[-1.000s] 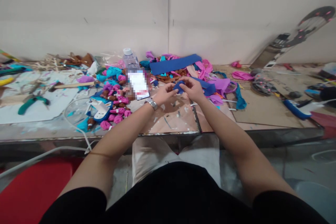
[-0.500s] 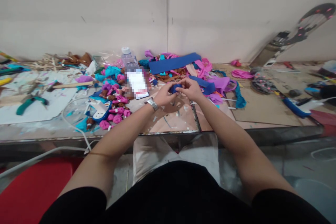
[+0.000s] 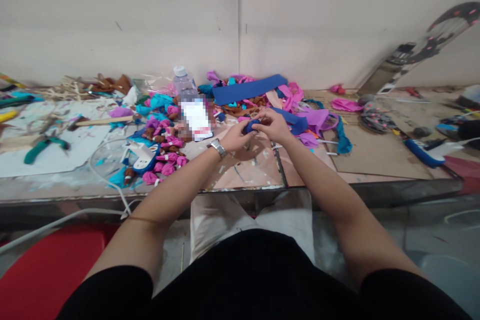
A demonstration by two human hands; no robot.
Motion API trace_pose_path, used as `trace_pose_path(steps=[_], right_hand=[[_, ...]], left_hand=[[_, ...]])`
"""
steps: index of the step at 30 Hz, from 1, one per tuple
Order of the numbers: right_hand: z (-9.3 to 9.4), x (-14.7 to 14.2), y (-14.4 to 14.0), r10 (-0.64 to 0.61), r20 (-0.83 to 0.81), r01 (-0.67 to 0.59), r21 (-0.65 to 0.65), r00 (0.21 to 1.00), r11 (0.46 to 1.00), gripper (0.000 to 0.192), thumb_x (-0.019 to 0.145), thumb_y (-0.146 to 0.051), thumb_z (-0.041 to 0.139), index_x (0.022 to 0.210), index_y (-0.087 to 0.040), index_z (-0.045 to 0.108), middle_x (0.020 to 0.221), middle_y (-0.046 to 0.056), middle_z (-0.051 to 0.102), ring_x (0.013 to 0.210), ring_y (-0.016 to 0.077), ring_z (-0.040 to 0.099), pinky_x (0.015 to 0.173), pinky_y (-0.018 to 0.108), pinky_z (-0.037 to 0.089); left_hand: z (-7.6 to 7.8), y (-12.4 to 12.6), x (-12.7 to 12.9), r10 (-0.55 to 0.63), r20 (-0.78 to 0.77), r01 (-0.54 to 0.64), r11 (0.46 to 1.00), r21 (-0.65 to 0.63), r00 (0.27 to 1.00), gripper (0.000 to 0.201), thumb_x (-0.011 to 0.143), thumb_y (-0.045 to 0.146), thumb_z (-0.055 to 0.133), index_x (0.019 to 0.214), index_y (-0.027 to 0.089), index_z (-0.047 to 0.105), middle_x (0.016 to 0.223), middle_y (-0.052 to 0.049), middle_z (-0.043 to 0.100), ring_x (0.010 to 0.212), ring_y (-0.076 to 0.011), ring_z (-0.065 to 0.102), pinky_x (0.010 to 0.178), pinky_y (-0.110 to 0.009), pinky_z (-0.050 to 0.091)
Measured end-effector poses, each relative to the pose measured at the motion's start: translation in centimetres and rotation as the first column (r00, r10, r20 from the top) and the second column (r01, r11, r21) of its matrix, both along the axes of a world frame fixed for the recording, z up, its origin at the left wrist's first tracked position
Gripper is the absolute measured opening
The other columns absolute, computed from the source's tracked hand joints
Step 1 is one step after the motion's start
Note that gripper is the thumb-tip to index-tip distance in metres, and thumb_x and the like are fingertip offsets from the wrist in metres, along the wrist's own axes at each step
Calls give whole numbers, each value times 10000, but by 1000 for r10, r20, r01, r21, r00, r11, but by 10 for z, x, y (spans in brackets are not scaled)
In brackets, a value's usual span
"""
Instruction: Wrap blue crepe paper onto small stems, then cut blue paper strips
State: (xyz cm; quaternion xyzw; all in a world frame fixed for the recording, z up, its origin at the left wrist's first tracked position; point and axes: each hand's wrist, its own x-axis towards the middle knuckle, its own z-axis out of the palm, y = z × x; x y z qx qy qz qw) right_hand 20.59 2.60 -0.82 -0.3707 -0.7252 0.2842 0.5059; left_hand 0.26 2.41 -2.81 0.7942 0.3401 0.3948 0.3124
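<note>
A small dark blue bundle, crumpled like fabric or crepe paper, is held between both hands above the table. My left hand, with a metal watch on its wrist, has its fingers closed around the left side of the bundle. From the right, my right hand pinches the bundle with thumb and fingers. Just behind the hands lie flat blue strips and purple strips on a colourful heap. To the left, a lit phone leans by a plastic bottle.
Several pink and brown bundles lie left of my arms, near a blue-and-white power strip and its cable. Green-handled pliers and a hammer rest farther left. Cardboard covers the right side. A red stool stands below.
Both hands stay at nearly the same spot around the blue bundle. The fingers of my right hand have shifted slightly, and more of the bundle shows.
</note>
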Motion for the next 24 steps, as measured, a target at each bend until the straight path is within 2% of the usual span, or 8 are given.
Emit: trace_pose_path(steps=[4, 8, 13, 16, 18, 20, 24], right_hand=[[2, 1, -1, -15, 58, 17, -40, 998, 999, 417, 745, -503, 876, 985, -173, 786, 727, -4, 665, 609, 124, 534, 569, 267, 417], [2, 0, -3, 66, 21, -64, -86, 998, 994, 483, 733, -472, 886, 1084, -160, 772, 731, 3, 687, 625, 141, 583, 592, 280, 466], [1, -2, -3, 161, -100, -172, -106, 982, 979, 528, 714, -420, 893, 1153, -168, 740, 863, 32, 740, 742, 173, 671, 718, 325, 564], [0, -2, -3, 159, -88, -168, -103, 983, 980, 514, 738, -412, 870, 1175, -171, 748, 804, 17, 723, 707, 166, 652, 679, 312, 545], [1, -1, -3, 132, -42, -136, -91, 990, 987, 471, 759, -389, 844, 1166, -167, 762, 762, 7, 703, 675, 155, 624, 651, 299, 519], [3, -1, -4, 99, 0, -98, -77, 995, 992, 422, 769, -353, 815, 1140, -158, 774, 764, 9, 703, 664, 144, 604, 643, 292, 503], [5, -1, -5, 35, 3, -35, -42, 999, 998, 394, 757, -312, 776, 1118, -154, 777, 889, 41, 760, 697, 143, 620, 666, 292, 510]], left_hand=[[-1, 2, 1, -32, 5, 32, 999, -42, 999, 262, 856, 308, 677, 1084, 180, 686, 943, -50, 714, 799, -206, 601, 754, -338, 488], [-1, 4, 2, -83, 66, 91, 987, -134, 994, 187, 790, 168, 594, 962, 184, 664, 892, -47, 715, 823, -215, 650, 785, -350, 519], [0, 6, 2, -100, 229, 176, 923, -342, 968, 199, 796, 194, 571, 990, 191, 616, 789, -16, 685, 753, -186, 664, 812, -360, 552], [0, 6, 1, -102, 259, 204, 892, -404, 960, 199, 787, 219, 590, 983, 192, 611, 779, -4, 668, 737, -172, 653, 798, -348, 555], [0, 6, 1, -93, 241, 179, 915, -362, 966, 254, 772, 231, 630, 1023, 196, 620, 843, -9, 674, 787, -179, 652, 787, -335, 546], [1, 6, 1, -68, 241, 130, 959, -252, 968, 300, 778, 248, 677, 1071, 207, 626, 958, -25, 684, 892, -191, 653, 822, -329, 536], [1, 5, 0, 27, 269, -9, 998, -69, 963, 324, 857, 324, 727, 1139, 215, 612, 1125, -66, 674, 1007, -198, 645, 882, -327, 528]])
